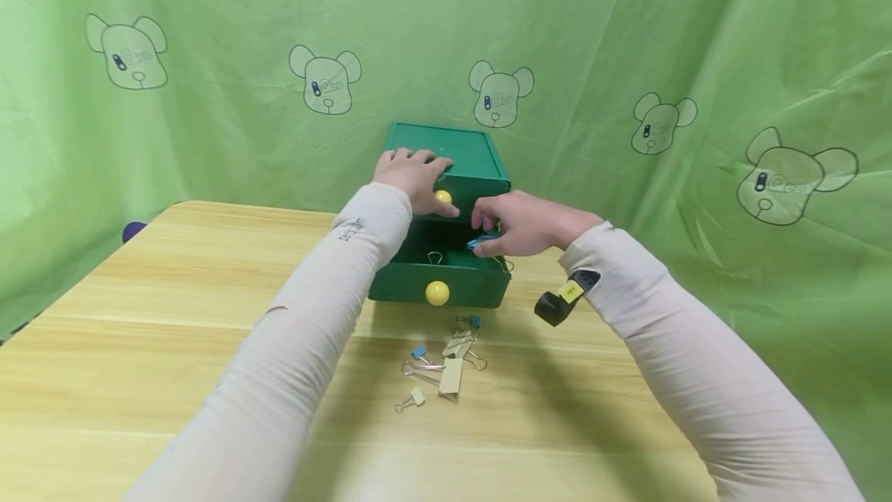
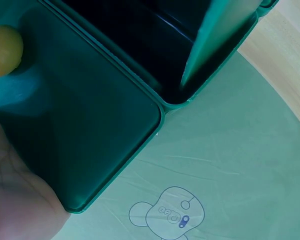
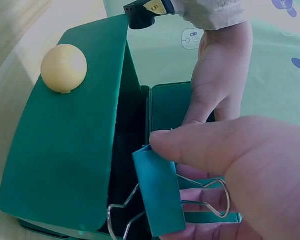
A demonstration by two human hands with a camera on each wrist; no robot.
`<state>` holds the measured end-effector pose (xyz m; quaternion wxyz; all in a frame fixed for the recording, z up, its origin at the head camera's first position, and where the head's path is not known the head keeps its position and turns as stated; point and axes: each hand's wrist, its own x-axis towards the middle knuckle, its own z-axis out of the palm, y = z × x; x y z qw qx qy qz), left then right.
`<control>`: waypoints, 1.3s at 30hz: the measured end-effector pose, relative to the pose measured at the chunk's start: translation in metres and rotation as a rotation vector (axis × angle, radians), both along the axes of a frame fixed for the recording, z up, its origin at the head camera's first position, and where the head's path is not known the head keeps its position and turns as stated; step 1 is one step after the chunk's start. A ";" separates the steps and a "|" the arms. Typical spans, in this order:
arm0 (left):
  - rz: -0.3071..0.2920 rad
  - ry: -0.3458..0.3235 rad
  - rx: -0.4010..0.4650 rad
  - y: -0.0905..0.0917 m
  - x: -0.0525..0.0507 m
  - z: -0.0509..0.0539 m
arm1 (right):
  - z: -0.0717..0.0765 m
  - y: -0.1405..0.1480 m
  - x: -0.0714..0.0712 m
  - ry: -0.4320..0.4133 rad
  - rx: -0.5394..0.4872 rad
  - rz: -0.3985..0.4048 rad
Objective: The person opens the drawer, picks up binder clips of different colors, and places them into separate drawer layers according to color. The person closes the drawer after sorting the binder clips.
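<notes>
Between the thumb and fingers of my right hand (image 1: pixel 530 225) is a blue binder clip (image 3: pixel 161 195), pinched by its body with both wire handles spread. The clip hangs over the lower drawer (image 1: pixel 397 282), which is pulled out from the green drawer box (image 1: pixel 468 152). My left hand (image 1: pixel 414 177) rests on the box's top front edge, fingers extended over the top and thumb down by the upper drawer's yellow knob (image 1: pixel 443 197). A wire clip handle (image 1: pixel 435 257) shows at the lower drawer's front wall; the drawer's inside is mostly dark.
In front of the drawer, beige binder clips (image 1: pixel 451 376) lie loosely grouped on the wooden table (image 1: pixel 230 316). Small blue clips (image 1: pixel 419 351) lie among them. A yellow knob (image 1: pixel 437 293) sticks out from the lower drawer. Behind the box hangs a green curtain (image 1: pixel 418 6).
</notes>
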<state>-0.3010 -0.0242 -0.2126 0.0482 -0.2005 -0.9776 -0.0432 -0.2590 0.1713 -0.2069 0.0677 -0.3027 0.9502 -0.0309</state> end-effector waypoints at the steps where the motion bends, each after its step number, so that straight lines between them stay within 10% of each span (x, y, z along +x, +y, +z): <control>1: 0.001 0.000 -0.001 0.000 0.000 0.000 | 0.000 0.000 0.000 0.002 -0.004 0.001; 39: -0.005 -0.011 0.007 0.000 0.002 0.002 | -0.032 0.046 -0.009 0.041 -0.148 -0.026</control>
